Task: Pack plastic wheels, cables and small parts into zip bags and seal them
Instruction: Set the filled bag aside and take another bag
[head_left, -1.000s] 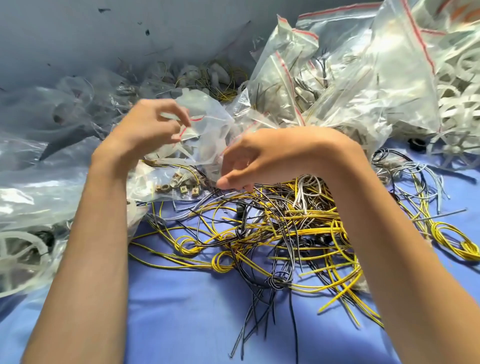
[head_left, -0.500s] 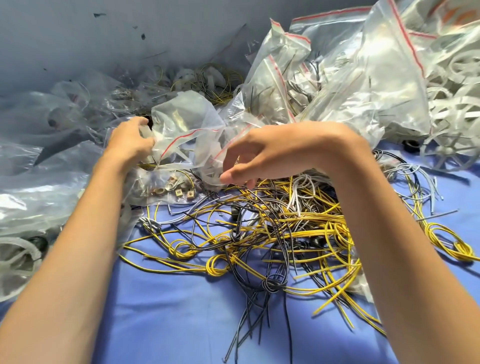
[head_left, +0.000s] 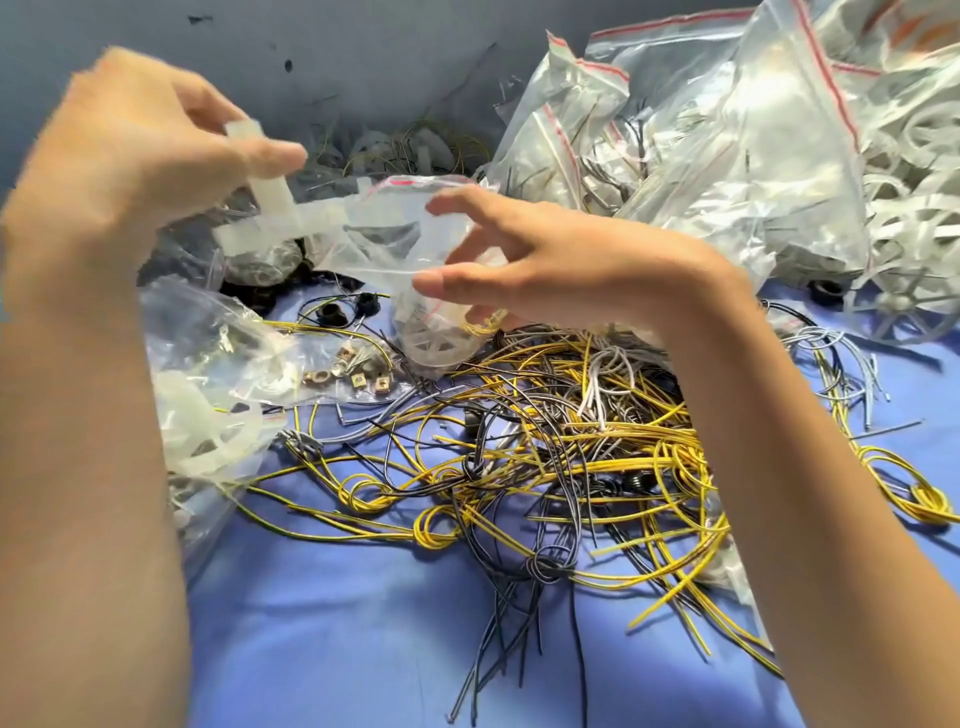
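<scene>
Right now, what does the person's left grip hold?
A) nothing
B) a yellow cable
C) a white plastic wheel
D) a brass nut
C: the left grip pinches the spokes of a white plastic wheel, raised beside the mouth of the zip bag.

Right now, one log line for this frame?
left hand: grips plastic wheel | right hand: holds zip bag | wheel: at bag mouth | bag: unsealed

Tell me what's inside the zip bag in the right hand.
A white spoked wheel lies at the bottom of the zip bag. The right hand covers part of it, so anything there is hidden.
</scene>
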